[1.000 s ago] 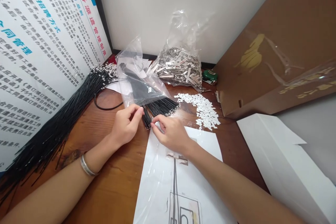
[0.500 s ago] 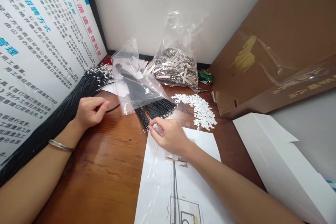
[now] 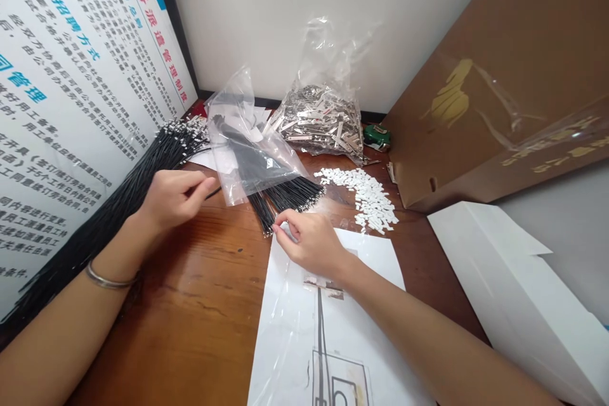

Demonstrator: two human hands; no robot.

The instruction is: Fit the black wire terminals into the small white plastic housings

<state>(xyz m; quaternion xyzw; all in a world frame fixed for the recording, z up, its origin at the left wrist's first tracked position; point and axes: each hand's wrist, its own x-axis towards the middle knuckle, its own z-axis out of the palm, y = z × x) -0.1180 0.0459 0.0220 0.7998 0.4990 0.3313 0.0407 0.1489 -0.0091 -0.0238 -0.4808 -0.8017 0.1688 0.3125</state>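
Note:
My left hand [image 3: 176,200], closed with thumb against the curled fingers, hovers over the table's left part. A short stretch of black cable [image 3: 214,192] shows just beyond its thumb; whether the hand holds it is hidden. My right hand [image 3: 309,238] pinches at the tipped end of a black cable, at the near edge of a fanned bunch of black cables [image 3: 295,193]. A clear plastic bag [image 3: 233,171] covers the rest of that bunch. Beneath my right hand lies a printed sheet [image 3: 280,336] with a line drawing.
A long heap of black cables [image 3: 109,209] with white ends runs along the left board [image 3: 71,108]. Behind stand a clear bag of metal strips [image 3: 323,124] and a green object [image 3: 377,137]. White small pieces [image 3: 368,196], a brown box [image 3: 499,89] and a white carton [image 3: 504,292] are right.
My left hand has moved slightly right, towards the bagged cables. My right hand stays at the cable ends. The whole view has shifted a little.

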